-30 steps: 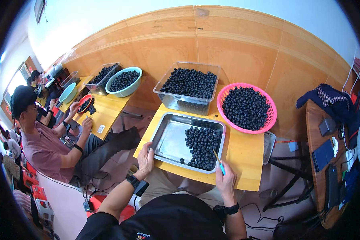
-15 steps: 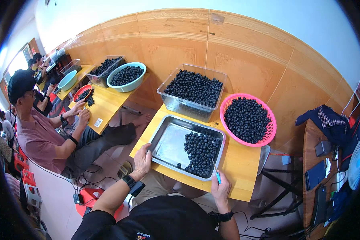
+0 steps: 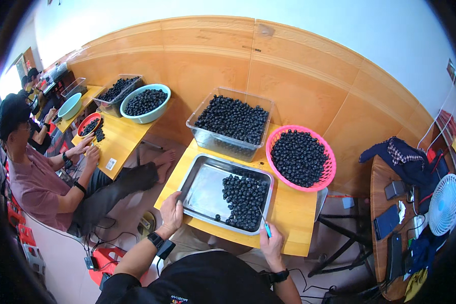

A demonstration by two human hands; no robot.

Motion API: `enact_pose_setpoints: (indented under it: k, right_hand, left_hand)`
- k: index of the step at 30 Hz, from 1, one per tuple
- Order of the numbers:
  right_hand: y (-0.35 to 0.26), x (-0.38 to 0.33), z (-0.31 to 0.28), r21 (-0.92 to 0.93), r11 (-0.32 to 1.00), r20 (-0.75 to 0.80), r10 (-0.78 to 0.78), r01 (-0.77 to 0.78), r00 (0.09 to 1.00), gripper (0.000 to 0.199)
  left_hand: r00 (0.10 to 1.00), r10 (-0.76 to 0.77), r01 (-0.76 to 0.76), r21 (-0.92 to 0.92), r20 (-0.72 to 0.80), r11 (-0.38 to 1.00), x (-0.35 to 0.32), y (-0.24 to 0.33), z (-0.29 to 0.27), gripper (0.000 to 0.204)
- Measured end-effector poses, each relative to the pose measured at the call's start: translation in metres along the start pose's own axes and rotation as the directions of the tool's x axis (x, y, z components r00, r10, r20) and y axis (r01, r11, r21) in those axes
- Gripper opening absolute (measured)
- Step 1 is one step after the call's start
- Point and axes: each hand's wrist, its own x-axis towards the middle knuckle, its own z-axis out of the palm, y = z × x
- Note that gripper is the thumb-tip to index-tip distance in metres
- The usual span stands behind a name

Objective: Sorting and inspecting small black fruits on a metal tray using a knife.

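Note:
A shallow rectangular metal tray point(image 3: 195, 190) lies on the yellow wooden table in front of me. Dark blueberries point(image 3: 244, 197) are heaped in its right half, with one berry slightly apart on the left of the heap. My left hand point(image 3: 171, 213) grips the tray's near left corner, thumb at the rim. In my right hand point(image 3: 272, 247), at the near right corner, is a slim tool with a blue handle point(image 3: 267, 230). Its thin metal tip reaches over the rim to the berries; whether it touches one I cannot tell.
Behind the tray stands a clear plastic bin point(image 3: 223, 144) of blueberries, beside a pink basket point(image 3: 332, 164) of them. At left a person point(image 3: 40, 177) works at another table point(image 3: 119, 147) with berry containers. A brown side table point(image 3: 382, 202) and white fan point(image 3: 445, 203) are at right.
The whole view has shifted, so everything sits further left and most things slightly lower. Both hands keep their holds, and the tool tip stays by the berries at the tray's right edge.

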Motion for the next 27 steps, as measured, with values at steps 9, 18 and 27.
enact_pose_setpoints:
  k: [9,18,27]
  right_hand:
    - [-0.004,-0.002,0.004,0.017,1.0,-0.058,0.022,-0.022,0.998,0.022]
    - [0.002,-0.005,0.01,-0.024,0.996,-0.115,0.078,-0.081,0.99,0.025]
    - [0.007,-0.003,0.01,-0.077,0.993,-0.106,0.085,-0.093,0.991,0.023]
  left_hand:
    - [0.997,0.071,-0.071,-0.001,-0.006,0.997,0.003,0.0,-0.003,0.037]
    - [0.994,0.087,-0.086,-0.015,0.064,0.996,0.002,-0.001,-0.008,0.039]
    - [0.995,0.061,-0.05,-0.142,0.074,0.989,0.005,0.003,-0.014,0.036]
